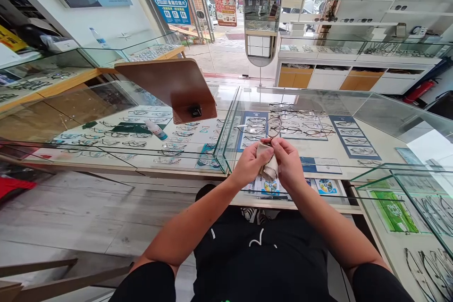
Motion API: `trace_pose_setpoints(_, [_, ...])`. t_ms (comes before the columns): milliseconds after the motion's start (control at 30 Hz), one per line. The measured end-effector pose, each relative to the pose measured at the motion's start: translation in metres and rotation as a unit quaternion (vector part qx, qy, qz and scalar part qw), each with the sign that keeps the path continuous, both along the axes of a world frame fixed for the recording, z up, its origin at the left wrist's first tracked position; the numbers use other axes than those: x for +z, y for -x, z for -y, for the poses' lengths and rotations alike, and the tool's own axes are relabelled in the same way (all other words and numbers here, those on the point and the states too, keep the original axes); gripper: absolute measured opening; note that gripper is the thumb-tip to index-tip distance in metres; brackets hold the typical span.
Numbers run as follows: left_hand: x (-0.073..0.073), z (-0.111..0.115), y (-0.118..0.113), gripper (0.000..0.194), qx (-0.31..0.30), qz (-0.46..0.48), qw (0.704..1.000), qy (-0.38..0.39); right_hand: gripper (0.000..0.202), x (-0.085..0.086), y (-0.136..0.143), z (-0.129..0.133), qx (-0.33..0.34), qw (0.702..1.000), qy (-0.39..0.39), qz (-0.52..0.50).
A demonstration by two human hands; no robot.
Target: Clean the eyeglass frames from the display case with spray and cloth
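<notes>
Glass counter [371, 125] stretches beneath both hands [247, 165] (tall mirror [262, 19] beyond).

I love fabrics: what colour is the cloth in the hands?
The cloth is beige, clearest in the head view.

Blk short-slv top [262, 269] at 6 o'clock; L slv [152, 283] approx 7, R slv [378, 285] approx 4, both plain blk. White cord-like curl [257, 239] betw 5 & 6, w/ small white bits [213, 233] either side. Tiny green mark [225, 300], btm edge, 6. Blk/white striped shoes [248, 214] betw 5 & 6. L hand [255, 160] & R hand [289, 159] bare.
</notes>
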State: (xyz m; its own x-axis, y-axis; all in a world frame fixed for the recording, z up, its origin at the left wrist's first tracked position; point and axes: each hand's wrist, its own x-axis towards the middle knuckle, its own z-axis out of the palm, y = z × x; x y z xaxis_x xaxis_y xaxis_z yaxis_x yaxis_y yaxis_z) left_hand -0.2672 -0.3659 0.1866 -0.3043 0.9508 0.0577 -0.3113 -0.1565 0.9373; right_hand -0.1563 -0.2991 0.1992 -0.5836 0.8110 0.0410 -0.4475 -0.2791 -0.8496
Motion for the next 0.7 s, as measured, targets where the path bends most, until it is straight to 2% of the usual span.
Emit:
trace_pose_setpoints(100, [0.001, 0.0, 0.002, 0.059, 0.022, -0.013, 1.0, -0.01, 0.033, 0.002, -0.001, -0.001, 0.008, 1.0, -0.013, 0.001])
trace_pose_setpoints(167, [0.005, 0.004, 0.008, 0.055, -0.017, 0.004, 1.0, -0.005, 0.031, 0.002, -0.004, -0.004, 0.007, 1.0, -0.015, 0.008])
trace_pose_setpoints(233, [0.009, 0.009, 0.014, 0.052, -0.085, 0.022, 0.996, 0.008, 0.028, 0.002, -0.006, -0.007, 0.002, 1.0, -0.012, 0.015])
trace_pose_setpoints(300, [0.011, 0.013, 0.016, 0.058, -0.131, 0.029, 0.991, 0.018, 0.026, 0.001, -0.006, -0.008, -0.001, 1.0, -0.008, 0.015])
trace_pose_setpoints(333, [0.011, 0.013, 0.016, 0.064, -0.134, 0.028, 0.99, 0.02, 0.026, 0.0, -0.005, -0.008, -0.001, 1.0, -0.007, 0.012])
trace_pose_setpoints(400, [0.009, 0.011, 0.011, 0.068, -0.097, 0.022, 0.995, 0.018, 0.027, -0.001, -0.002, -0.005, -0.002, 1.0, -0.002, -0.001])
trace_pose_setpoints(500, [0.003, 0.005, 0.003, 0.061, -0.01, 0.004, 1.0, 0.002, 0.03, -0.002, 0.002, -0.001, -0.001, 1.0, 0.0, -0.018])
trace_pose_setpoints(567, [0.002, 0.002, 0.001, 0.059, 0.017, -0.002, 1.0, -0.011, 0.031, -0.003, 0.002, -0.001, 0.002, 1.0, -0.006, -0.023])
trace_pose_setpoints(633, [0.003, 0.002, 0.005, 0.058, 0.001, 0.003, 1.0, -0.014, 0.03, -0.002, 0.0, -0.003, 0.001, 1.0, -0.01, -0.02])
trace_pose_setpoints(700, [0.005, 0.006, 0.01, 0.055, -0.048, 0.014, 0.999, -0.006, 0.03, -0.002, -0.002, -0.005, -0.003, 1.0, -0.01, -0.011])
